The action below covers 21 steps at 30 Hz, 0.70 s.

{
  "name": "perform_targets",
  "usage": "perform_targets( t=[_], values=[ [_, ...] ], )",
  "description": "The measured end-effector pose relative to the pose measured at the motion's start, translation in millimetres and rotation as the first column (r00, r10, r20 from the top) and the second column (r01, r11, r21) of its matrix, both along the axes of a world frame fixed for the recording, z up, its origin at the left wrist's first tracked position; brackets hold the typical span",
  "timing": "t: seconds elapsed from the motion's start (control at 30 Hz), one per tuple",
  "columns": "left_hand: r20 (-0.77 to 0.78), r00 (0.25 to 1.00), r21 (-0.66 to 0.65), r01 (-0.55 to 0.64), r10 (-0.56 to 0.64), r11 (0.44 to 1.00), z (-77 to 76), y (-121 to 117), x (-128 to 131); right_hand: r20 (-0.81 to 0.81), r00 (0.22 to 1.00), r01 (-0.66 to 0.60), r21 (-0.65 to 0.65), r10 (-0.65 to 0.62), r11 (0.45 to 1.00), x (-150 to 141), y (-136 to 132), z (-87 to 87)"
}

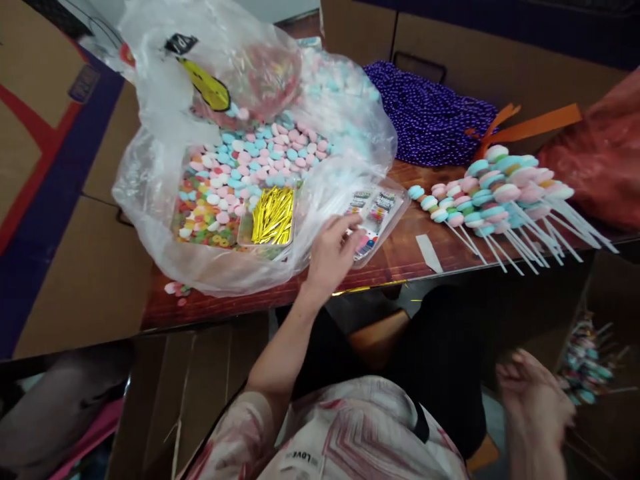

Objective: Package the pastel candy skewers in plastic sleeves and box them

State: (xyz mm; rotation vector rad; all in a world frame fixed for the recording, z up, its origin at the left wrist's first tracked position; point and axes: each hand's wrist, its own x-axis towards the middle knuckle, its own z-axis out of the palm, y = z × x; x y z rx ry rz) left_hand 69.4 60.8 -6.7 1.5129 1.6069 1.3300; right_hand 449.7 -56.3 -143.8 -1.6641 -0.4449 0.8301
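Note:
My left hand [333,252] reaches across the table edge, its fingers stretched out with the tips on a clear plastic tray of small printed stickers [381,208]. Nothing shows in its grip. Left of it, inside a big clear plastic bag [165,160], lie heaps of pastel round candies [250,157] and a small tray of gold twist ties [273,217]. My right hand [535,400] hangs low at the right, blurred, fingers apart and empty, beside a box of finished candy sticks [585,367].
A pile of candy skewers on white sticks [500,190] lies at the table's right. Behind it are purple bead strings [430,117], orange ribbon [540,123] and a red plastic bag [600,157]. Cardboard boxes [75,267] stand at the left. A white paper strip [429,252] lies near the edge.

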Motion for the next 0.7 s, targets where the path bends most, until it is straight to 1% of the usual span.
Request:
perform_targets(
  t=[0.03, 0.07, 0.13, 0.23, 0.33, 0.4, 0.43, 0.5, 0.57, 0.6, 0.67, 0.7],
  values=[
    [-0.096, 0.995, -0.035, -0.038, 0.035, 0.999, -4.0, 10.0, -8.4, -0.035, 0.999, -0.02, -0.009, 0.02, 1.0, -20.3, 5.9, 7.4],
    [-0.183, 0.981, -0.079, -0.077, 0.061, 0.994, -8.4, 18.7, -14.2, -0.046, 0.998, -0.034, 0.013, 0.034, 0.999, -40.1, 12.0, 15.7],
    [-0.305, 0.951, -0.127, -0.101, 0.058, 0.987, -16.4, 31.0, -19.5, -0.051, 0.993, -0.107, 0.057, 0.109, 0.993, -75.6, 22.8, 33.3],
    [-0.362, 0.932, -0.132, -0.083, 0.03, 0.988, -23.3, 38.6, -20.4, 0.073, 0.966, -0.254, 0.102, 0.247, 0.962, -114.5, 31.1, 56.0],
    [-0.347, 0.935, -0.099, -0.112, 0.071, 0.989, -24.0, 40.5, -20.9, 0.19, 0.888, -0.439, 0.073, 0.419, 0.896, -139.5, 33.0, 71.1],
    [-0.279, 0.952, -0.05, -0.148, 0.128, 0.988, -20.6, 39.9, -19.8, 0.239, 0.83, -0.533, 0.068, 0.505, 0.844, -153.2, 35.5, 80.2],
    [-0.21, 0.966, -0.023, -0.162, 0.153, 0.987, -17.7, 38.4, -18.0, 0.256, 0.808, -0.564, 0.077, 0.53, 0.822, -160.2, 37.8, 85.2],
    [-0.01, 0.984, 0.001, -0.178, 0.178, 0.984, -10.0, 31.8, -10.3, 0.269, 0.784, -0.603, 0.116, 0.56, 0.789, -175.3, 44.6, 96.8],
    [0.198, 0.968, -0.016, -0.155, 0.155, 0.988, -2.3, 20.4, 2.9, 0.254, 0.776, -0.624, 0.177, 0.577, 0.761, -192.2, 53.2, 109.0],
    [0.267, 0.954, -0.027, -0.135, 0.138, 0.99, 0.6, 13.3, 11.1, 0.239, 0.774, -0.632, 0.216, 0.587, 0.745, -201.1, 57.6, 114.5],
    [0.318, 0.941, -0.009, -0.122, 0.118, 0.993, 3.2, -1.5, 28.6, 0.193, 0.776, -0.629, 0.3, 0.6, 0.717, -218.4, 65.4, 122.6],
    [0.331, 0.936, 0.014, -0.135, 0.123, 0.991, 3.0, -8.8, 37.2, 0.165, 0.784, -0.616, 0.332, 0.599, 0.715, -226.0, 68.6, 124.9]
  ],
)
